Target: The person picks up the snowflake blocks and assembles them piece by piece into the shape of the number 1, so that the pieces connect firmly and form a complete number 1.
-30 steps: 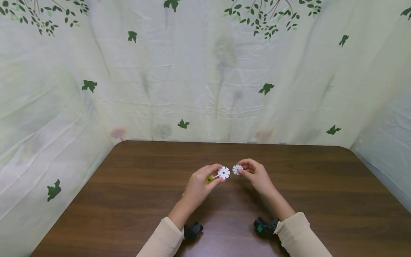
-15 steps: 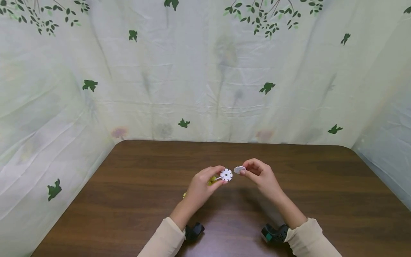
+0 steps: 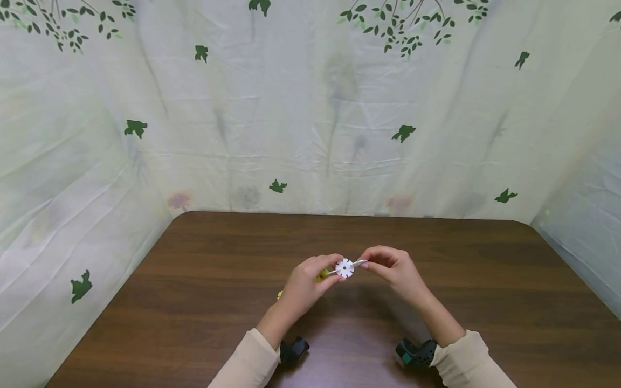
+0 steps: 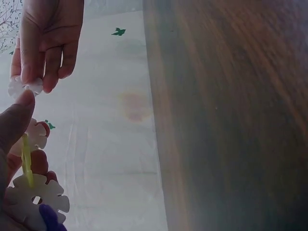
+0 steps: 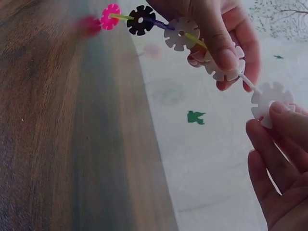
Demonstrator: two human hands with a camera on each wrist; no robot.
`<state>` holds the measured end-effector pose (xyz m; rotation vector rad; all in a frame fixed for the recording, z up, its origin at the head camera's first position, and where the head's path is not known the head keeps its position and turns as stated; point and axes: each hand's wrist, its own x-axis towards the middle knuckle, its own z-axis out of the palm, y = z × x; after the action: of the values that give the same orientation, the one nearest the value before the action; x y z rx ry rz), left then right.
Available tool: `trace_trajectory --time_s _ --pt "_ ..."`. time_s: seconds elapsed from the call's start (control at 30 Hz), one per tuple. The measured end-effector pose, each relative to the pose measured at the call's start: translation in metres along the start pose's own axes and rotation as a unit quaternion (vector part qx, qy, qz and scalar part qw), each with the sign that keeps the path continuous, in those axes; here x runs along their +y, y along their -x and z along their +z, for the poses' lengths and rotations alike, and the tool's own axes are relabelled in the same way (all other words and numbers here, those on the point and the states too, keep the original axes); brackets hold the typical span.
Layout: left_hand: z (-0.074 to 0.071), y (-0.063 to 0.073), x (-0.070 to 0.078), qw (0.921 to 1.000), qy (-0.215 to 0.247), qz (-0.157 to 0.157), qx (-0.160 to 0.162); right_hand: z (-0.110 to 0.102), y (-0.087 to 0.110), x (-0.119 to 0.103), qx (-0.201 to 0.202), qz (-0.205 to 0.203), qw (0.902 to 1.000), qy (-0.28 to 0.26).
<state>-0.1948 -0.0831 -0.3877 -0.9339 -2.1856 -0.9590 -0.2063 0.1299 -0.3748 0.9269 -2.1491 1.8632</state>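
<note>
Over the table, my left hand (image 3: 308, 280) pinches a chain of interlocking notched plastic discs. A white disc (image 3: 344, 268) faces the head camera at the chain's right end, with a yellow disc (image 3: 322, 275) behind the fingers. My right hand (image 3: 397, 270) pinches another white disc (image 5: 272, 98) between thumb and fingers, edge-on in the head view, at the edge of the chain's end disc. The right wrist view shows the chain trailing past the left hand: a white disc (image 5: 182, 33), a black disc (image 5: 140, 20) and a pink disc (image 5: 110, 17), with purple and yellow ones edge-on between.
The brown wooden table (image 3: 218, 242) extends around both hands. A pale curtain (image 3: 310, 134) with green leaf prints hangs behind it and at the sides. Dark wrist cameras, such as the left one (image 3: 294, 350), sit under the cream sleeves.
My right hand has turned its white disc from face-on to edge-on and brought it against the chain's end disc. The left hand has shifted slightly right and nearer.
</note>
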Motion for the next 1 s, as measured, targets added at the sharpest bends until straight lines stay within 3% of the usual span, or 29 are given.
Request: trace_trajectory --time_s 0.27,0.5,0.8,0.9,1.0 --pt "0.003 0.002 0.003 0.9999 0.008 0.007 0.001 0.005 0.0 -0.022 -0.01 -0.014 0.9998 0.011" --pt "0.003 0.001 0.005 1.0 0.008 0.004 0.0 0.007 -0.001 -0.026 -0.013 -0.022 0.9996 0.009" --pt "0.003 -0.001 0.004 0.9985 0.002 -0.024 0.049 0.014 0.001 -0.017 0.071 0.032 0.9968 0.017" --pt "0.003 -0.001 0.005 0.9974 0.001 -0.041 0.059 0.02 0.003 -0.008 0.061 0.054 0.9966 0.009" --pt "0.003 -0.002 0.008 0.9974 0.004 -0.047 0.054 0.027 0.004 -0.003 0.035 0.073 0.9961 -0.035"
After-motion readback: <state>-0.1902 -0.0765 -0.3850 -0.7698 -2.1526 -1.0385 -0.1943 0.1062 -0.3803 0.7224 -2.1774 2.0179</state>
